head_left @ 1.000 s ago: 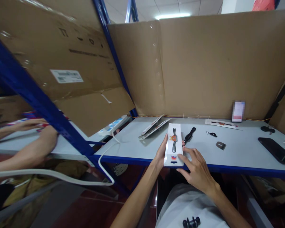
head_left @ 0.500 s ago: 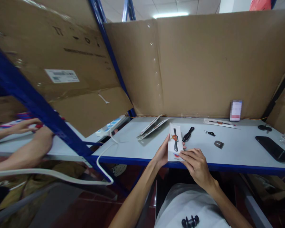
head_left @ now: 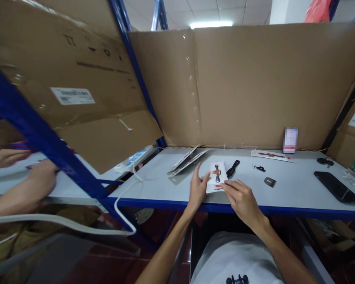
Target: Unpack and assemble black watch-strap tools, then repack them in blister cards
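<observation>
Bench (head_left: 284,193) top is pale grey and smooth, edged in blue along the front, set in a blue steel rack. Brown cardboard (head_left: 254,86) walls the back and left side, creased, with clear tape along a seam and a white label on the tilted left panel. White ceiling tiles and a strip light show above.

Near the front edge, towards the middle, lies the card (head_left: 217,177): a flat white rectangle, glossy, printed with a long black tool shape and a small orange mark. The left hand (head_left: 198,188) touches its left side with fingers loosely spread, gripping nothing. The right hand (head_left: 239,197) presses its fingertips on the near right corner, fingers narrow and together, not closed around it.

Just beyond the card rests a black handle (head_left: 233,169). Further right lie a small black part (head_left: 259,168), a dark metal blade (head_left: 269,182), and a black phone (head_left: 337,187) by the right edge. Flat packs (head_left: 185,161) fan out at the back left. A white cable (head_left: 124,197) droops off the left corner. Another person's hands (head_left: 32,181) work at the next bench, left.
</observation>
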`<action>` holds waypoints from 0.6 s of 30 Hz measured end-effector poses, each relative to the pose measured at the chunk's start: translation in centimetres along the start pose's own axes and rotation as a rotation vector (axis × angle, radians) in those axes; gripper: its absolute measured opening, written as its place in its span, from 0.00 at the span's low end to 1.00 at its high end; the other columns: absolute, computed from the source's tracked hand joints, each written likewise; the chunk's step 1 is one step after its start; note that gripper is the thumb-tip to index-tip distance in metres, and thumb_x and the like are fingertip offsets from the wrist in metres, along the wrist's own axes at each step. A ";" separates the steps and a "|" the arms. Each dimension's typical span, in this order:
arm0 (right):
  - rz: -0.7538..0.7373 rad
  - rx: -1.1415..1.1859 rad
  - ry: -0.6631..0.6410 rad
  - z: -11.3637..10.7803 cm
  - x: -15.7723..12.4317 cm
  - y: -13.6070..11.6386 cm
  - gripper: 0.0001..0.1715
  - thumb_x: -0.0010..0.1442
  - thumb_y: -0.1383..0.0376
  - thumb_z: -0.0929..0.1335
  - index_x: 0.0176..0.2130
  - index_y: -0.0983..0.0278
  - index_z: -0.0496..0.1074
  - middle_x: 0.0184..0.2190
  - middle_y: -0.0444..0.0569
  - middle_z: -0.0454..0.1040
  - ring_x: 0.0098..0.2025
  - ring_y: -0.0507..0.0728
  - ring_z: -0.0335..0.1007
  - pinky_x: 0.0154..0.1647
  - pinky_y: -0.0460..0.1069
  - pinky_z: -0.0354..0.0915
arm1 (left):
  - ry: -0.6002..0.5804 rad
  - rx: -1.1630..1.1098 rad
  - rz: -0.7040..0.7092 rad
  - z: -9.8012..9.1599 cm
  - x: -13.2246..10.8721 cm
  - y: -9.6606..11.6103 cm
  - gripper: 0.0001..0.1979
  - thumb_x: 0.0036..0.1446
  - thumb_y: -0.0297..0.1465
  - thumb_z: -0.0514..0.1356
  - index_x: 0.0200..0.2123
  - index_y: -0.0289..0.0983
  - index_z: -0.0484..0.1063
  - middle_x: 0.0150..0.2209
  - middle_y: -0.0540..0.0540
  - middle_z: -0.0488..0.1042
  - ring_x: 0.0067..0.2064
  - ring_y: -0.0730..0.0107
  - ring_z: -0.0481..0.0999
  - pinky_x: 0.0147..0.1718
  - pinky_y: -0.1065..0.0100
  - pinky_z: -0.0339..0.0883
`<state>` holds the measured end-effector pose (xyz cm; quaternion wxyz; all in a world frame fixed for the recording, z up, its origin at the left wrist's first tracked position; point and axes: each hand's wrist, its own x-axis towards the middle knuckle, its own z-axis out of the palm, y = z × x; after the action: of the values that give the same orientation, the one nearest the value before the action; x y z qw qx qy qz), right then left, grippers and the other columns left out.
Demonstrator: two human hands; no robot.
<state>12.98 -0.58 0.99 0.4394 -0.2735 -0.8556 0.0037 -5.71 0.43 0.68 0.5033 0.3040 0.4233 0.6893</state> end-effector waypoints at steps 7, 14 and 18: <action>-0.037 -0.144 -0.253 3.6 5.4 -0.5 0.08 0.60 0.72 0.69 0.37 0.64 0.80 0.36 0.49 0.80 0.42 0.56 0.75 0.46 0.47 0.69 | 0.342 0.268 0.725 -0.9 -2.6 3.6 0.12 0.58 0.36 0.61 0.41 0.35 0.74 0.14 0.62 0.51 0.15 0.82 0.49 0.15 0.78 0.46; 0.093 -0.092 -0.165 2.5 6.4 1.0 0.16 0.60 0.70 0.70 0.49 0.63 0.77 0.51 0.43 0.78 0.54 0.51 0.71 0.56 0.42 0.62 | 0.163 0.376 0.706 1.3 -3.9 1.3 0.08 0.56 0.35 0.61 0.35 0.36 0.74 0.15 0.58 0.56 0.16 0.80 0.53 0.16 0.75 0.48; 0.382 -0.169 -0.077 -2.8 5.6 5.7 0.12 0.65 0.67 0.67 0.45 0.64 0.79 0.45 0.45 0.81 0.49 0.52 0.74 0.52 0.43 0.63 | 0.018 0.510 0.564 1.3 -2.6 -0.5 0.10 0.56 0.36 0.60 0.36 0.36 0.74 0.15 0.57 0.57 0.17 0.78 0.55 0.17 0.75 0.48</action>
<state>15.13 6.30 5.50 0.3730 -0.4663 -0.8017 0.0257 -3.61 -1.57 0.81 0.1983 0.5181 0.4852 0.6759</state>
